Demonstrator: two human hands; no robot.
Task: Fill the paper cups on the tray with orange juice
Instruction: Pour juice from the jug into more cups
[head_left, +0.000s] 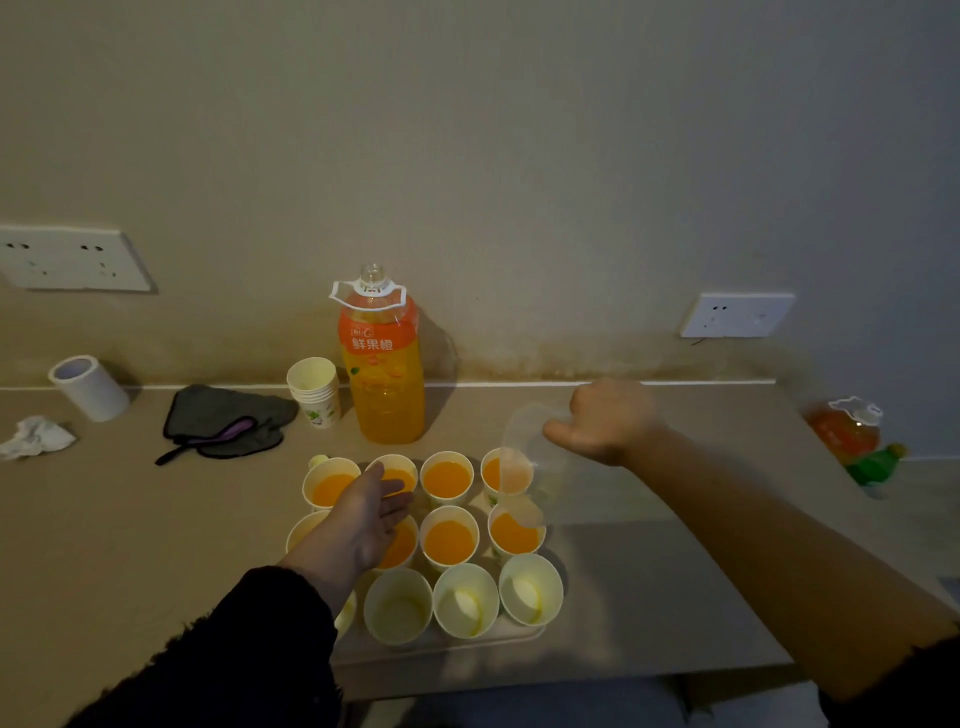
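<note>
Paper cups (465, 597) look flimsy, so hold them gently mid-wall; right hand (608, 421) grips the clear plastic cup (522, 457), left hand (363, 514) hangs open.

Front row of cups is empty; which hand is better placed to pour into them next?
Right. The right hand grips the clear container, tipped over the right-hand filled cups, just behind the empty front cups. The left hand is open above the left cups, holding nothing.
</note>
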